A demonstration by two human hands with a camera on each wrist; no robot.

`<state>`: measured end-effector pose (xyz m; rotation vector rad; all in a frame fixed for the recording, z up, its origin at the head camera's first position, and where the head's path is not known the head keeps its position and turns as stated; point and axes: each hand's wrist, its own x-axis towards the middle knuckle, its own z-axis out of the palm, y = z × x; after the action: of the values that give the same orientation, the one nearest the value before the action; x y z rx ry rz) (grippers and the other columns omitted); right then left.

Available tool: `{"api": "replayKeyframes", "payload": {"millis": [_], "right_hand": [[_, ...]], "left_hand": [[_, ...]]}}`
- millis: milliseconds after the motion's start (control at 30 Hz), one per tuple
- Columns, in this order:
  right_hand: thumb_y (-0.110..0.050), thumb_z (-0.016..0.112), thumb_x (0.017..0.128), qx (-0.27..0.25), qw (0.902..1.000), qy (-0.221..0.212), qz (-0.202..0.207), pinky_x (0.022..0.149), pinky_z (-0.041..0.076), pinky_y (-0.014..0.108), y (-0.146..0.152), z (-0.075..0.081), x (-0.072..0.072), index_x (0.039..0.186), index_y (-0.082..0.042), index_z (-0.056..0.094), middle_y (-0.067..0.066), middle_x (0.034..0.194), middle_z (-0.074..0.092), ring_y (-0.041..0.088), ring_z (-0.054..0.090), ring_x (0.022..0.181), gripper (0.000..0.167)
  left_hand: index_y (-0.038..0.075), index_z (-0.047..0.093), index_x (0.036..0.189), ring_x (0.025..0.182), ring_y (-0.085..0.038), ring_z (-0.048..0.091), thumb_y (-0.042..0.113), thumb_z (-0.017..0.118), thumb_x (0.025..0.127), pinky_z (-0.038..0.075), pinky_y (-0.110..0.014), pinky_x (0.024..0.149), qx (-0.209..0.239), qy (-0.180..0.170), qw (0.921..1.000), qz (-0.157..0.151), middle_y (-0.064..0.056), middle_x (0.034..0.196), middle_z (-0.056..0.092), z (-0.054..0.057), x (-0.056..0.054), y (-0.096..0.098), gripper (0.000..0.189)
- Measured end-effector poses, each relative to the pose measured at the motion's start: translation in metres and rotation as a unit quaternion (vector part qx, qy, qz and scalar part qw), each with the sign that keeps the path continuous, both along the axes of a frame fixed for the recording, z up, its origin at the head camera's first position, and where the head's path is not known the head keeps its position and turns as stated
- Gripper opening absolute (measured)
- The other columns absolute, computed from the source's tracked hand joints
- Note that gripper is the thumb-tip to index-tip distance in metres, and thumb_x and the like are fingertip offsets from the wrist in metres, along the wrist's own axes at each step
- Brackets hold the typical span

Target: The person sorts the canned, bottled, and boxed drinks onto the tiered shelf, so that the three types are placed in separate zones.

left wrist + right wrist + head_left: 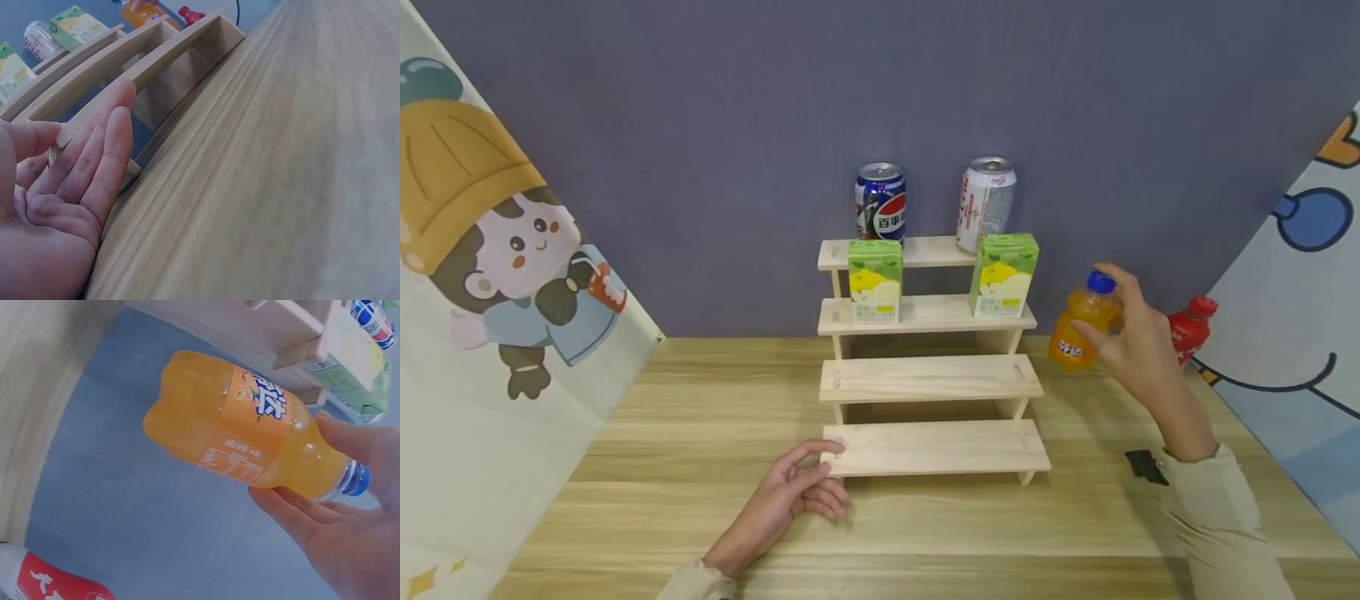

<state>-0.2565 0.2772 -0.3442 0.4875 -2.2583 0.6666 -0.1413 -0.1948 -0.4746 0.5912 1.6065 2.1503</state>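
Observation:
My right hand [1138, 346] holds a small bottle of orange soda [1078, 325] with a blue cap, gripping it near the top between thumb and fingers. The bottle hangs to the right of a stepped wooden rack [932, 377], tilted a little in the head view; its orange label shows in the right wrist view. At the rack's lowest step, my left hand [793, 483] pinches the left end between thumb and index finger, the other fingers extended beneath. Two green juice boxes [876, 282] [1004, 277] stand on the second step from the top.
On the top step are a blue cola can [881, 200] and a white cola can [987, 200]. Behind my right hand is a red bottle [1191, 327], partly hidden. A small black piece [1145, 467] lies by the right sleeve. Printed panels flank the wooden table [700, 417].

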Motion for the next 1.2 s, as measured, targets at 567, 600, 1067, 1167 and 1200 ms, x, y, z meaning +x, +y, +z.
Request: {"api": "replayKeyframes", "payload": {"millis": [567,600,1067,1167,1200], "right_hand": [[0.003,0.083,0.077,-0.022,0.9994,0.025,0.011,0.084,0.031,-0.006,-0.017,0.019,0.031,0.149,-0.016,0.045,0.021,0.100,0.066,0.038,0.067,0.089,0.083],[0.004,0.083,0.077,-0.022,0.9992,0.030,0.009,0.084,0.031,-0.007,-0.018,0.019,0.032,0.149,-0.015,0.046,0.021,0.101,0.067,0.039,0.067,0.089,0.083],[0.004,0.083,0.077,-0.017,0.9984,0.053,-0.001,0.082,0.031,-0.004,-0.020,0.024,0.040,0.149,-0.016,0.046,0.022,0.110,0.067,0.035,0.064,0.084,0.083],[0.006,0.082,0.077,-0.017,0.9982,0.056,0.009,0.083,0.033,-0.002,-0.021,0.027,0.043,0.149,-0.014,0.047,0.019,0.123,0.065,0.033,0.063,0.087,0.083],[0.007,0.082,0.076,-0.017,0.9980,0.059,0.014,0.084,0.033,-0.001,-0.022,0.028,0.044,0.148,-0.013,0.047,0.019,0.126,0.064,0.033,0.062,0.088,0.083]], "left_hand": [[-0.005,0.036,0.144,0.087,-0.026,0.073,0.010,0.038,0.109,0.062,-0.043,0.080,-0.003,-0.009,0.9999,0.005,-0.018,0.100,0.073,0.002,0.004,0.000,0.038],[-0.004,0.036,0.144,0.087,-0.026,0.073,0.011,0.039,0.109,0.062,-0.042,0.080,-0.006,-0.011,0.9999,0.007,-0.018,0.099,0.073,0.002,0.004,0.000,0.038],[-0.004,0.039,0.143,0.085,-0.027,0.074,0.008,0.037,0.109,0.062,-0.043,0.078,0.006,0.010,0.9999,0.008,-0.020,0.098,0.073,0.000,0.001,0.000,0.036],[-0.004,0.039,0.143,0.085,-0.027,0.074,0.009,0.038,0.109,0.062,-0.043,0.078,0.000,0.003,0.9999,0.012,-0.020,0.098,0.073,0.000,0.000,0.001,0.036],[-0.004,0.039,0.143,0.085,-0.027,0.074,0.009,0.038,0.109,0.062,-0.043,0.078,-0.003,0.002,0.9999,0.011,-0.020,0.098,0.073,0.000,0.000,0.001,0.037]]}}
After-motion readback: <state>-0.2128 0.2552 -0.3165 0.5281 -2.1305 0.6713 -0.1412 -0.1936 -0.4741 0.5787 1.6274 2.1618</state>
